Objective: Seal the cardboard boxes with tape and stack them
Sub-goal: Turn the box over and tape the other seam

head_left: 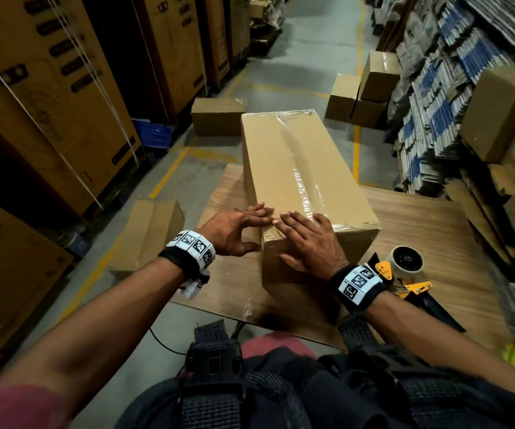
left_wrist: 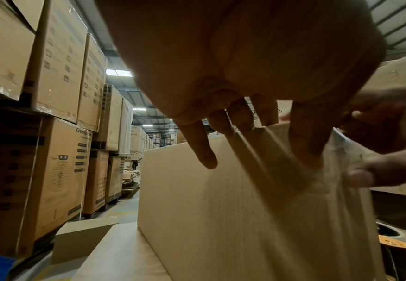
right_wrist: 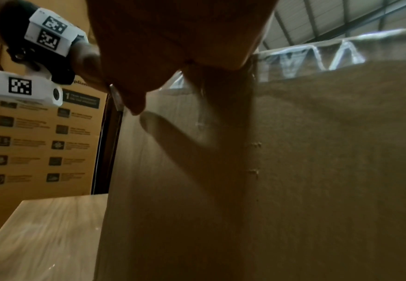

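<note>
Both the left hand (head_left: 234,230) and right hand (head_left: 307,239) lay flat, fingers straight, pressing the taped cardboard box (head_left: 299,168) at its near top edge on the wooden table (head_left: 429,230).

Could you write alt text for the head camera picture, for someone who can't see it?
Two hands, the left hand and right hand, press flat on the near end of a long taped cardboard box lying on a wooden table. A tape dispenser lies beside the right wrist, with more boxes around a warehouse aisle.

matt cardboard box (head_left: 296,168), glossy clear tape (head_left: 307,181), wood-grain table (head_left: 429,239)
</note>
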`<state>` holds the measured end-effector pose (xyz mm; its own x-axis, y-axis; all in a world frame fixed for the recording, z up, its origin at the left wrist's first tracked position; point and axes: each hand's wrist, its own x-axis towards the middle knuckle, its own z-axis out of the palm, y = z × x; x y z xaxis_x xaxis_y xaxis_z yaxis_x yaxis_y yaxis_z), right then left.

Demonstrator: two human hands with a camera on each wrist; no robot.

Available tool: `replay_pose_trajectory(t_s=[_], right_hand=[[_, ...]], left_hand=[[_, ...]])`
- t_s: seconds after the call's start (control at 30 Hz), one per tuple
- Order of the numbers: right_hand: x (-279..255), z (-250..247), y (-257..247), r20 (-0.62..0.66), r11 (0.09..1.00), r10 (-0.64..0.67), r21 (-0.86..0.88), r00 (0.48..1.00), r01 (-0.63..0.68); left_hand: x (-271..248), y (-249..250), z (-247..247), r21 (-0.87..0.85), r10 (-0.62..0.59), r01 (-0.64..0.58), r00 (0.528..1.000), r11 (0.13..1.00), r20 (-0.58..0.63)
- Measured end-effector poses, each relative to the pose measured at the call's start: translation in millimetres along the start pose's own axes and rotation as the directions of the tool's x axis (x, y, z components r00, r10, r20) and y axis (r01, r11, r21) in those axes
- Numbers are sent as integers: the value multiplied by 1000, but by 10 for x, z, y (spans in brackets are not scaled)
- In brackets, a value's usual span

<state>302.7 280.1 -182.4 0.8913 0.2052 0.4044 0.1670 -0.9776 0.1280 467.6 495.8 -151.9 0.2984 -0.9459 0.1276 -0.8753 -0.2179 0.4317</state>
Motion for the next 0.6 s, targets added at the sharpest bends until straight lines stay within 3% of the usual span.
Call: replay_pose_trajectory(t_s=[0.13,0.23,0.6], right_hand=[[36,-78,-53,-6,991,71,112,997,-70],[83,-55,-88,-21,988,127,87,992,-125],[-3,100,-66,-116,999,51,-10,992,-52]], left_hand=[[17,-31,-23,0,-7,7,1000,1000,25],[47,-33,-24,25,2,-3,1000,1000,13],[-65,10,223,92,110,-92,972,991,-206]])
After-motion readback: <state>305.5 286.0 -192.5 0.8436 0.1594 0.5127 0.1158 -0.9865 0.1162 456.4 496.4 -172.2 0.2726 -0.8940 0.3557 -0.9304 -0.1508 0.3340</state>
